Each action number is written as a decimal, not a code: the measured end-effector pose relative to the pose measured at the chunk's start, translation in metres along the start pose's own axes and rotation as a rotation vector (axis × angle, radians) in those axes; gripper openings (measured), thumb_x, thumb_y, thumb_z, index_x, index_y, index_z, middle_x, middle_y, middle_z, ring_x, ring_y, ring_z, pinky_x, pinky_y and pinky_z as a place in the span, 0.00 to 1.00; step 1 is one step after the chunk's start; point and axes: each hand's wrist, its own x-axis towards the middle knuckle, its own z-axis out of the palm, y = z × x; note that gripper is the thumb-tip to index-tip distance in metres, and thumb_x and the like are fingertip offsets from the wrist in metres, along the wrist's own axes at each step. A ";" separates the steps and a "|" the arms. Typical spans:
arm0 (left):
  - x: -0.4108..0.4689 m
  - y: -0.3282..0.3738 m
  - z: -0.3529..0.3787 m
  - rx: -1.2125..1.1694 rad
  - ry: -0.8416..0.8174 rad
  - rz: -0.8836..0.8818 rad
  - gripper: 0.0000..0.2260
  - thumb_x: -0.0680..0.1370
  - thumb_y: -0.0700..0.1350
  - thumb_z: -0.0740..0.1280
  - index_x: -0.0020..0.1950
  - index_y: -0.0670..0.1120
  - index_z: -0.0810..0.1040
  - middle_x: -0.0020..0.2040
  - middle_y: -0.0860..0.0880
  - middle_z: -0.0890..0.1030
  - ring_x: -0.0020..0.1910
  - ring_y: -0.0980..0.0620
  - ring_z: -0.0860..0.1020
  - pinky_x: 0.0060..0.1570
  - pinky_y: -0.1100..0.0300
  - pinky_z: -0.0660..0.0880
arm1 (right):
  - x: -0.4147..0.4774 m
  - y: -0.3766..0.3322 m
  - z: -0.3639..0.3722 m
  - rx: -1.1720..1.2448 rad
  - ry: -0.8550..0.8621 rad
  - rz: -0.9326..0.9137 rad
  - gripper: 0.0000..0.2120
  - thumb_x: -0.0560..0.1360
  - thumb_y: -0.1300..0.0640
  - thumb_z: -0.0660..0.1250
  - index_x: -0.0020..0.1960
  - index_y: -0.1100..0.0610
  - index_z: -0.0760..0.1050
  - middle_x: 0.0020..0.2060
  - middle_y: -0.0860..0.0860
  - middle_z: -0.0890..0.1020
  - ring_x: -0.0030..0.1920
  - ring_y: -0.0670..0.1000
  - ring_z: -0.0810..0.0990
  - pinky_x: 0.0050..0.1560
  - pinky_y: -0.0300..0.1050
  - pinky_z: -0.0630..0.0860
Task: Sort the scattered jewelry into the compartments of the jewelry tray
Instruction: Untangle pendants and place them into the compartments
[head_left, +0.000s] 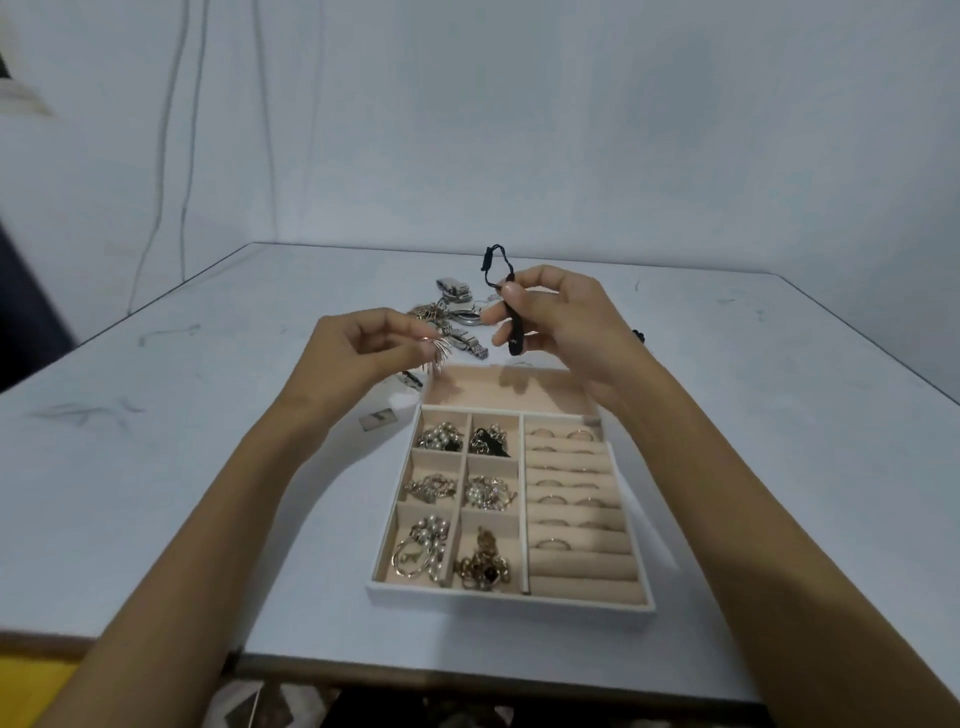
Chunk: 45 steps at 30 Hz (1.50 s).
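Silvery piece (439, 356) in the left hand (363, 343), too small to name; right hand (561, 317), gripping a black bracelet (514, 332), hides the tray (509, 603) at its far corner.

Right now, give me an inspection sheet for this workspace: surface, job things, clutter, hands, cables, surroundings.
Surface: white table, scuffed.
Job's things: jewelry tray, six small compartments filled, rings in the ring rolls, long far compartment bare; metal watches heaped beyond it.
Clutter: small tag left of the tray.
Hands: left hand pinches a thin silvery piece; right hand holds a black cord bracelet.
Cables: two cords hang down the wall, far left.
Surroundings: pale wall.
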 end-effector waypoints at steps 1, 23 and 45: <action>-0.004 0.000 -0.002 0.004 -0.021 -0.005 0.06 0.71 0.35 0.72 0.45 0.44 0.83 0.40 0.46 0.85 0.42 0.55 0.83 0.50 0.66 0.77 | -0.006 -0.001 0.000 0.008 -0.021 0.001 0.03 0.79 0.62 0.63 0.51 0.61 0.74 0.40 0.55 0.84 0.34 0.50 0.81 0.39 0.44 0.77; -0.028 -0.014 -0.011 0.325 -0.410 0.051 0.05 0.68 0.38 0.76 0.41 0.46 0.86 0.63 0.62 0.74 0.62 0.71 0.68 0.54 0.78 0.62 | -0.038 0.002 0.006 -0.094 -0.139 0.026 0.03 0.76 0.63 0.67 0.48 0.63 0.77 0.37 0.57 0.81 0.38 0.52 0.82 0.42 0.46 0.82; -0.014 -0.058 -0.022 0.994 -0.247 -0.034 0.22 0.83 0.53 0.49 0.77 0.51 0.58 0.78 0.52 0.54 0.77 0.55 0.51 0.75 0.51 0.45 | -0.057 -0.013 0.001 -0.446 -0.497 0.045 0.06 0.72 0.65 0.72 0.48 0.64 0.79 0.36 0.61 0.83 0.32 0.50 0.79 0.32 0.38 0.74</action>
